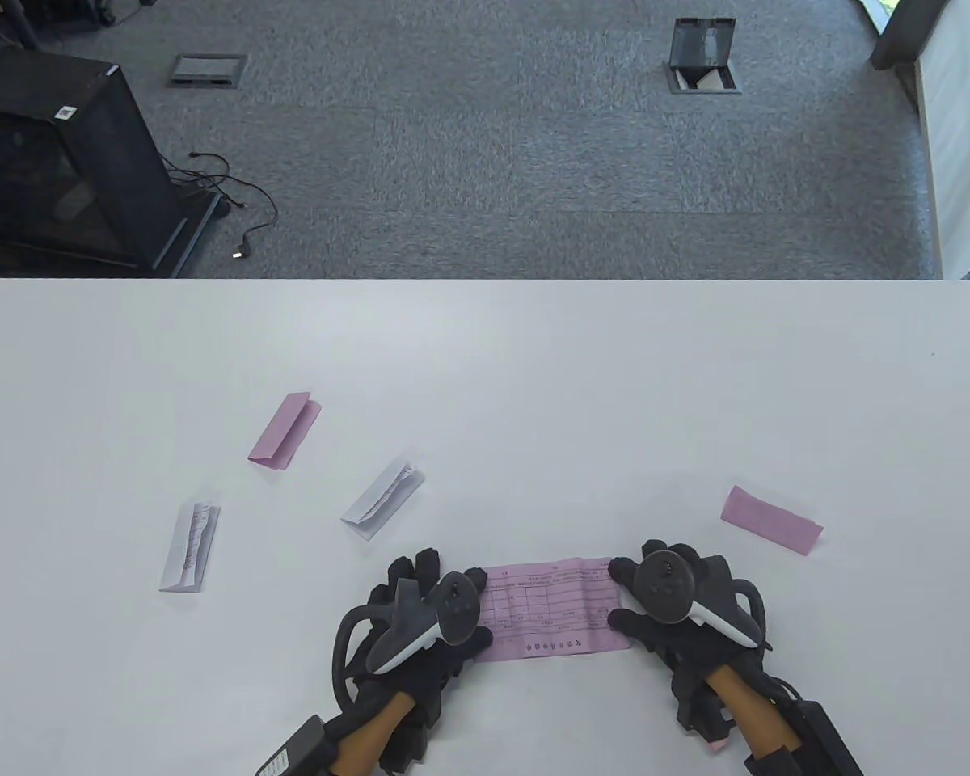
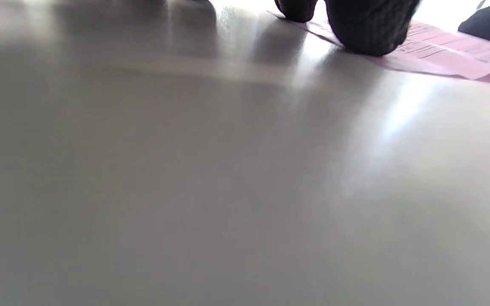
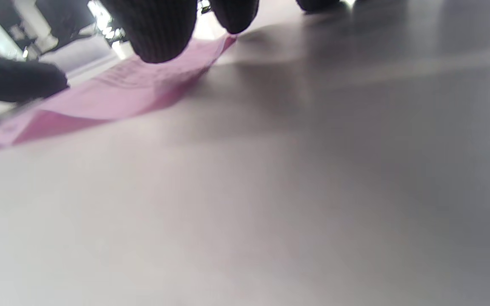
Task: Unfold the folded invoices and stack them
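pink invoice [image 1: 551, 608]: opened flat on surface [image 1: 533, 364], at its near edge | left hand [image 1: 420, 618] and right hand [image 1: 679, 594] press its two ends, fingertips down | beyond it: four invoices folded, two pink, two white | progress: first of five, no stack yet

Near the white table's [image 1: 695, 364] front edge lies an unfolded pink paper invoice [image 1: 550, 608], the left hand [image 1: 420, 622] on its left end, the right hand [image 1: 679, 602] on its right; three folded paper slips [image 1: 381, 501] lie toward the left edge, one folded pink slip [image 1: 770, 520] toward the right
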### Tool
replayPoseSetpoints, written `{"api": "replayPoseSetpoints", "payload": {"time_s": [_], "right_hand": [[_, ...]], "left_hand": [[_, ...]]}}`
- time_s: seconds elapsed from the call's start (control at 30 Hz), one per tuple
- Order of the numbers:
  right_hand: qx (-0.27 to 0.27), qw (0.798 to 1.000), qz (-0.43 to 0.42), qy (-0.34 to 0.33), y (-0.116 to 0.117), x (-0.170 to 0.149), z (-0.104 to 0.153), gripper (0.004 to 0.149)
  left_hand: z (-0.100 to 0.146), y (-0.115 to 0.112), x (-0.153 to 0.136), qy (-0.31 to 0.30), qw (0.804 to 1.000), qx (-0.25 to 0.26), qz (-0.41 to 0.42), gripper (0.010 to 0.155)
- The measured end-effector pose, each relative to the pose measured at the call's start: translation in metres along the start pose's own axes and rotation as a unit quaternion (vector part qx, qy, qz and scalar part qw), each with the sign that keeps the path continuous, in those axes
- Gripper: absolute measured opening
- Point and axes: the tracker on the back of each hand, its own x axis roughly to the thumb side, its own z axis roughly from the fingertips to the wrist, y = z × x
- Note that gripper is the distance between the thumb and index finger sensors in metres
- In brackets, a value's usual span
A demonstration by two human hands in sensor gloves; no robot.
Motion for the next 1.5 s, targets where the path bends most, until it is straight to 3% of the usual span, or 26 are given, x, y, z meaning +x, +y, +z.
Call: {"api": "replayPoseSetpoints", "payload": {"time_s": [0.13,0.33,0.4,0.57,0.77,1.1,1.2,1.23,1.37,1.5], "right_hand": [[-0.011,1.000,0.001,0.022,0.004,0.006,0.000,0.084],[-0.003,0.999,0.049,0.016,0.013,0.024,0.000,0.083],[-0.006,0.997,0.072,0.020,0.014,0.028,0.000,0.079],[-0.014,0.999,0.023,0.020,0.016,0.032,0.004,0.063],[-0.023,0.997,-0.038,0.065,0.018,0.030,0.005,0.044],[-0.046,0.988,-0.127,0.071,0.015,0.020,0.007,0.034],[-0.106,0.970,-0.212,0.060,0.005,0.016,0.011,0.033],[-0.121,0.955,-0.266,0.050,0.001,0.015,0.012,0.033],[-0.085,0.918,-0.388,-0.021,-0.012,0.018,0.013,0.033],[-0.075,0.898,-0.416,-0.121,-0.030,0.032,0.020,0.032]], "left_hand": [[0.000,0.000,0.000,0.000,1.000,0.000,0.000,0.073],[0.000,0.000,0.000,0.000,1.000,0.000,0.000,0.072],[0.000,0.000,0.000,0.000,1.000,0.000,0.000,0.072],[0.000,0.000,0.001,-0.002,1.000,-0.001,0.000,0.073],[0.000,-0.001,0.001,-0.002,1.000,-0.001,-0.001,0.073],[0.000,-0.001,0.001,-0.003,1.000,-0.003,0.003,0.073],[0.000,-0.001,-0.001,-0.003,1.000,-0.003,0.012,0.073],[0.001,0.000,-0.002,-0.005,1.000,0.001,0.022,0.074],[0.005,0.006,-0.009,-0.017,0.993,0.041,0.108,0.079],[0.011,0.013,-0.019,-0.038,0.962,0.070,0.262,0.089]]}}
